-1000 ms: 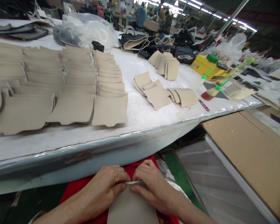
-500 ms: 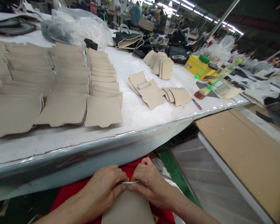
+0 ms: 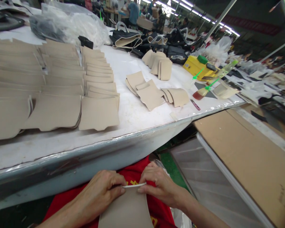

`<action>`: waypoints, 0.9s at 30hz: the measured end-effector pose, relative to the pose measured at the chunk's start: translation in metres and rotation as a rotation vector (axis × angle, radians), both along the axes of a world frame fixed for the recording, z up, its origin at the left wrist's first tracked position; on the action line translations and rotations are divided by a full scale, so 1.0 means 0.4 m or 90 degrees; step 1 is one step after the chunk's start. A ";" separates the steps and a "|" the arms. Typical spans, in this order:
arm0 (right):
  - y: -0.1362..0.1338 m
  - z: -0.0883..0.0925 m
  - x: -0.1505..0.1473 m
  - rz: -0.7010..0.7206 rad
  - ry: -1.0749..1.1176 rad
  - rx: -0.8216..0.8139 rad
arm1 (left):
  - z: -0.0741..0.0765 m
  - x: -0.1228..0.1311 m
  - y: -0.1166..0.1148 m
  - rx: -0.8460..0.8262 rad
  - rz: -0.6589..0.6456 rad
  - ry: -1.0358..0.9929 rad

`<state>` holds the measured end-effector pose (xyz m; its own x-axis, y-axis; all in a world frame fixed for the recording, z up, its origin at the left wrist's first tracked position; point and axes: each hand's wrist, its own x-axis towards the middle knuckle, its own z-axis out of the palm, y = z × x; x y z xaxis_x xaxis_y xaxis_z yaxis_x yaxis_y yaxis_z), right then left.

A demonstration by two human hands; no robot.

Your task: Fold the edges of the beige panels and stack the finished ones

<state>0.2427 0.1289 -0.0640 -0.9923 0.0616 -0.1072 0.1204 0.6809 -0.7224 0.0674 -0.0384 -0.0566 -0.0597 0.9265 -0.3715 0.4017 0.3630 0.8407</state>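
Note:
A beige leather-like panel (image 3: 125, 209) lies over the red cloth (image 3: 130, 171) on my lap, its pale far edge facing up. My left hand (image 3: 106, 186) pinches the left part of that edge between thumb and fingers. At the edge's right end, my right hand (image 3: 156, 183) grips it the same way, thumb on the near face. A short stretch of the edge shows between the two hands. The panel's lower end runs out of view.
Overlapping rows of beige panels (image 3: 54, 110) cover the table's left side. Smaller beige pieces (image 3: 149, 95) lie mid-table, near a brush (image 3: 201, 92), a yellow box (image 3: 196, 67) and black bags (image 3: 125, 39). A brown board (image 3: 247, 152) stands at the right.
My hands have moved slightly apart along the panel's edge, so more of it shows between them. The whole view has shifted a little, with the table's contents now farther left.

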 end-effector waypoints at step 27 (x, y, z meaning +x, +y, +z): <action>-0.039 -0.022 0.017 -0.154 -0.084 -0.123 | -0.044 0.028 0.030 0.020 -0.059 0.089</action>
